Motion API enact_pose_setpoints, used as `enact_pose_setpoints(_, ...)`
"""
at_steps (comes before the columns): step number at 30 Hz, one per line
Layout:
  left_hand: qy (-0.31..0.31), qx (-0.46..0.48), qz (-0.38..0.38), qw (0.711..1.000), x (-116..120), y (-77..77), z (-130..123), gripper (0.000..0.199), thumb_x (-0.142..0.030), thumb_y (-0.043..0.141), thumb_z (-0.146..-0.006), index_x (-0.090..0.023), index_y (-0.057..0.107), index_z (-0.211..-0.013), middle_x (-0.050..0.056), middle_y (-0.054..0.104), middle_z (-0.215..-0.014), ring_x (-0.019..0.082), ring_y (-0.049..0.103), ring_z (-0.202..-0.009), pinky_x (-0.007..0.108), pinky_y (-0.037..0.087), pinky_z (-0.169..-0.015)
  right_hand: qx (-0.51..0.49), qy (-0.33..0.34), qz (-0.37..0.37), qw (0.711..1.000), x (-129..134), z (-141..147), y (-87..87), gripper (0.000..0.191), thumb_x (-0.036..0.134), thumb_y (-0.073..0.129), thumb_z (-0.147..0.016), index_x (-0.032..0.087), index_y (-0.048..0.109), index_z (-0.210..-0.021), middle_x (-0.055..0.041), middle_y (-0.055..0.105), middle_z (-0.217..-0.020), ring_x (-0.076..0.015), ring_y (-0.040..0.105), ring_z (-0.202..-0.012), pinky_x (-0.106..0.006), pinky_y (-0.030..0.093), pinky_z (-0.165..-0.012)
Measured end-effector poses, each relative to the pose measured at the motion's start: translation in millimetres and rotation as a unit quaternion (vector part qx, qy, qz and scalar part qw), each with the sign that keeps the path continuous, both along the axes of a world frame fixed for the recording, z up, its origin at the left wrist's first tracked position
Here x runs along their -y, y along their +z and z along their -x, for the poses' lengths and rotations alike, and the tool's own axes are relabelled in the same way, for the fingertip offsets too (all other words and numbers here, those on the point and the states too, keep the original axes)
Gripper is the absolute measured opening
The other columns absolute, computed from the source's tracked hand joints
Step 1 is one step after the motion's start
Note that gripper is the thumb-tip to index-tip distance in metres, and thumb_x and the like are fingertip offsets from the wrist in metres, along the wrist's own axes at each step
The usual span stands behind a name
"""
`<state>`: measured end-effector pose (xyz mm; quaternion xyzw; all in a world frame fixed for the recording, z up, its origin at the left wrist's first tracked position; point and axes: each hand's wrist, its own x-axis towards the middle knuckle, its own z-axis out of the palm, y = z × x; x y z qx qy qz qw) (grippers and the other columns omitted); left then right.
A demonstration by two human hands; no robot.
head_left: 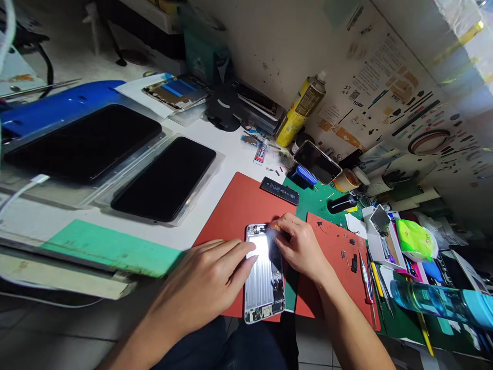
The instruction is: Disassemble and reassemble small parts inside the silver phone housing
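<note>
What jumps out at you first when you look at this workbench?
Probably the opened phone body, its silvery inside glaring under the light, at the bottom middle between the left hand and the right hand. Next come two big black screens, one at the far left and a smaller one beside it. Behind the work, a bright yellow spray can stands out near the wall.

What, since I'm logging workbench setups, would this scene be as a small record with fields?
Left hand: fingers over the open phone frame
Right hand: fingertips at the frame's far end
Battery: black, beyond the frame
Left side: larger dark screen, smaller dark screen
Right side: screwdriver, small loose parts
Back: yellow can
</note>
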<state>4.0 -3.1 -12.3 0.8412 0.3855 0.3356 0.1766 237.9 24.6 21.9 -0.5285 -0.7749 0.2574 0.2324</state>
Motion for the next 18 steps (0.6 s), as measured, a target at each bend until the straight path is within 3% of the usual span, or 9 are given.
enact_pose_setpoints(12, -0.003, -0.001, 0.003, 1.0, -0.3, -0.5, -0.7, 0.022, -0.027, 0.047, -0.113, -0.022, 0.068, -0.116, 0.001, 0.076, -0.09, 0.02, 0.073, -0.078, 0.037, 0.055, -0.072, -0.012, -0.01, 0.013, 1.0, -0.2, -0.9, 0.8, 0.021, 0.023, 0.057, -0.106, 0.021, 0.072, -0.092, -0.0047, 0.069, -0.093, -0.0174, 0.064, -0.083, -0.031, 0.048, -0.075)
enact_pose_setpoints(18, 0.0, 0.0, 0.002, 1.0, -1.2, -0.4, 0.0, 0.025, -0.029, 0.046, -0.113, -0.022, 0.07, -0.116, 0.001, 0.076, -0.089, 0.02, 0.074, -0.078, 0.036, 0.055, -0.072, -0.047, -0.061, -0.009, 0.997, 0.0, -2.9, 4.2, 0.019, 0.027, 0.061, -0.105, 0.023, 0.072, -0.09, -0.0033, 0.07, -0.09, -0.018, 0.064, -0.082, -0.033, 0.048, -0.077)
